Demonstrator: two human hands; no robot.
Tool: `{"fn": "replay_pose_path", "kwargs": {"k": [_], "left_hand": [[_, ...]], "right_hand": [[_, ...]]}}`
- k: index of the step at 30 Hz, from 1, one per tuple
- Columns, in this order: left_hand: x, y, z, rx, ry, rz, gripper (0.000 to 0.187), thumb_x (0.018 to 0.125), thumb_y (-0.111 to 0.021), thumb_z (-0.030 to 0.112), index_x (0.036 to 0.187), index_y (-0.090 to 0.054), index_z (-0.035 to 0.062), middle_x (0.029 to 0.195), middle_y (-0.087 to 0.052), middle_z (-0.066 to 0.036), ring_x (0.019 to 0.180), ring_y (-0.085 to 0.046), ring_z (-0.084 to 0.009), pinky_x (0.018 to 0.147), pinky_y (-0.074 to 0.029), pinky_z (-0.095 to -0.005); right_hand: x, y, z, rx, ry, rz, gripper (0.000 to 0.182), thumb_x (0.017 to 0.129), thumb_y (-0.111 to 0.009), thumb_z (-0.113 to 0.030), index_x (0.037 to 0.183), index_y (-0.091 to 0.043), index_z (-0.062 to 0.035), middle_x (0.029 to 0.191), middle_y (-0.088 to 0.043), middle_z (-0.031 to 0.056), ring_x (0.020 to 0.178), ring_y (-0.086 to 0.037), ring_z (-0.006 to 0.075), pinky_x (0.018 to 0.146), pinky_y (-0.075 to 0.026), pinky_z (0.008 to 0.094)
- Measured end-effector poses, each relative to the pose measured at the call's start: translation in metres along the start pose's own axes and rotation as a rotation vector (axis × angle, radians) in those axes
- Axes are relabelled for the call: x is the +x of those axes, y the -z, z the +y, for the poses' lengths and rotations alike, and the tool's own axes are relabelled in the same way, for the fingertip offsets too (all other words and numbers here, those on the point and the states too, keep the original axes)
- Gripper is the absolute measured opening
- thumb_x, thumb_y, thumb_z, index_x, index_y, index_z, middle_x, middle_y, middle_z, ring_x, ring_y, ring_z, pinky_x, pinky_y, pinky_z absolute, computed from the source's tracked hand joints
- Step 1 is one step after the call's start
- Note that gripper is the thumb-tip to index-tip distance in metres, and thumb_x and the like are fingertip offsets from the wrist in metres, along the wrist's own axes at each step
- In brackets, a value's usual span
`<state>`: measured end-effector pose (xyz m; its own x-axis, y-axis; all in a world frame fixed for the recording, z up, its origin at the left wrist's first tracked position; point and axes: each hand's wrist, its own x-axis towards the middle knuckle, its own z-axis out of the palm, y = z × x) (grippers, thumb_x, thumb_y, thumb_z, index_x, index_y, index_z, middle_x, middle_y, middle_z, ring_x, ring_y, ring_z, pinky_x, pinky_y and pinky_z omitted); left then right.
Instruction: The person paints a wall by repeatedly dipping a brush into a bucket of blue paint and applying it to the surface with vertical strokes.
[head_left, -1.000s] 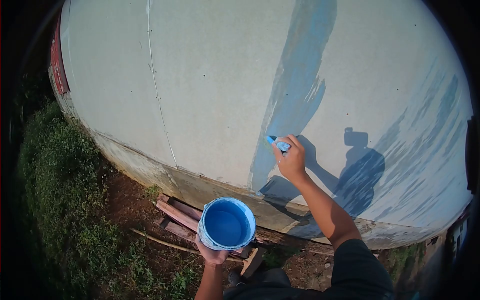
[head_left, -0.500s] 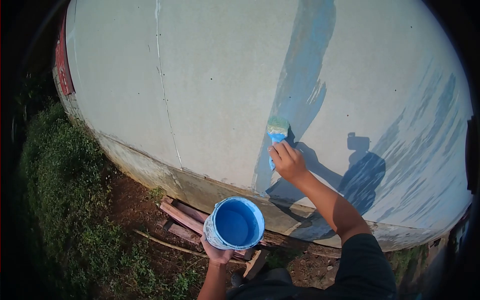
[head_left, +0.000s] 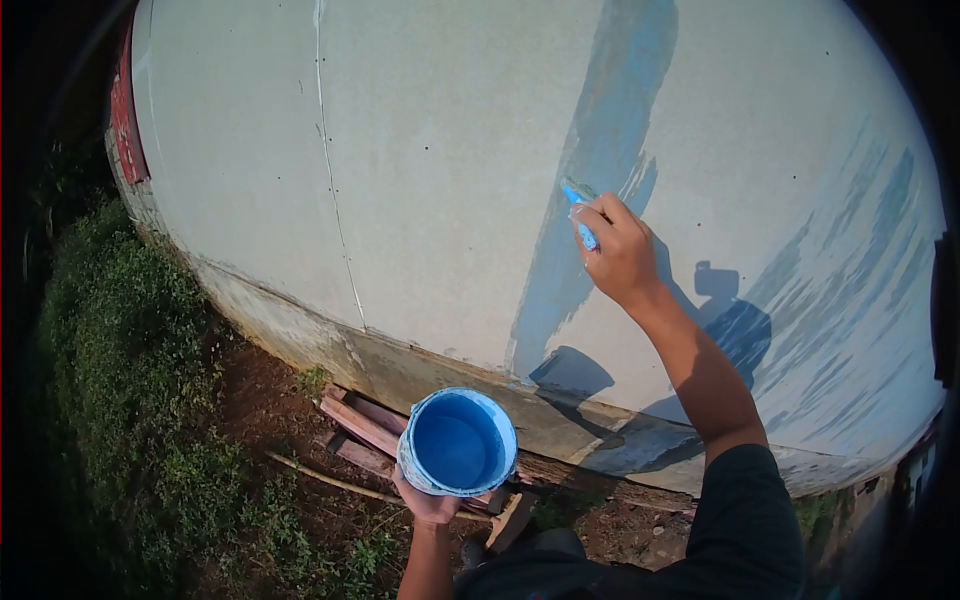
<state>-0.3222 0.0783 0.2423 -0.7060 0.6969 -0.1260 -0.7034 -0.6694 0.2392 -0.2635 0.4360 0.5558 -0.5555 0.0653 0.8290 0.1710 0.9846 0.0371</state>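
Note:
My right hand [head_left: 618,245] is closed around the blue handle of a paintbrush [head_left: 574,192]. The bristles point up and lie against the wall [head_left: 450,220], on a wet-looking blue painted strip [head_left: 565,260] that runs from the top edge down to the wall's base. Lower down, my left hand [head_left: 430,500] grips a paint-smeared bucket [head_left: 462,442] from beneath and its left side. Blue paint fills part of the bucket, and its mouth tilts toward me. The fingers under the bucket are partly hidden.
Streaky blue patches [head_left: 860,260] mark the wall at right, near the shadow of my head. Wooden boards [head_left: 365,425] and a thin pole [head_left: 330,484] lie on the soil by the wall's base. Green bushes [head_left: 130,370] grow at left.
My right hand has moved up and slightly right along the blue strip, and the paintbrush has tilted over. The bucket in my left hand has shifted slightly left and up.

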Motion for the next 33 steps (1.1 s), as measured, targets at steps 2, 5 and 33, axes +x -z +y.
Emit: {"fn": "replay_pose_path", "kwargs": {"k": [2,5,33], "left_hand": [[-0.002,-0.011,0.001,-0.011,0.004,-0.017,0.076,0.106,-0.046,0.064,0.157,-0.053,0.0094,0.158,-0.057,-0.016,0.14,-0.058,-0.0377,0.115,-0.052,-0.0576],[0.003,-0.012,0.002,-0.014,0.007,0.005,0.075,0.107,-0.046,0.064,0.157,-0.054,0.0089,0.157,-0.058,-0.016,0.14,-0.058,-0.0377,0.115,-0.053,-0.0572],[-0.065,-0.067,-0.086,-0.06,0.082,-0.077,0.09,0.101,-0.045,0.073,0.168,-0.037,0.0141,0.167,-0.043,-0.022,0.144,-0.054,-0.0517,0.101,-0.056,-0.0791]], "right_hand": [[0.0,0.001,-0.002,-0.145,0.163,0.153,0.021,0.087,-0.079,0.001,0.108,-0.077,-0.0033,0.102,-0.068,0.0101,0.094,-0.074,0.0313,0.076,-0.062,0.0408],[-0.023,-0.009,-0.006,-0.382,0.246,0.232,0.022,0.085,-0.078,0.001,0.107,-0.076,-0.0024,0.107,-0.07,0.0119,0.1,-0.077,0.0321,0.074,-0.065,0.0389],[-0.207,0.006,0.05,-0.077,0.28,-0.394,0.017,0.087,-0.078,-0.007,0.102,-0.072,-0.0065,0.11,-0.068,0.0146,0.107,-0.076,0.0359,0.074,-0.066,0.0371]]}}
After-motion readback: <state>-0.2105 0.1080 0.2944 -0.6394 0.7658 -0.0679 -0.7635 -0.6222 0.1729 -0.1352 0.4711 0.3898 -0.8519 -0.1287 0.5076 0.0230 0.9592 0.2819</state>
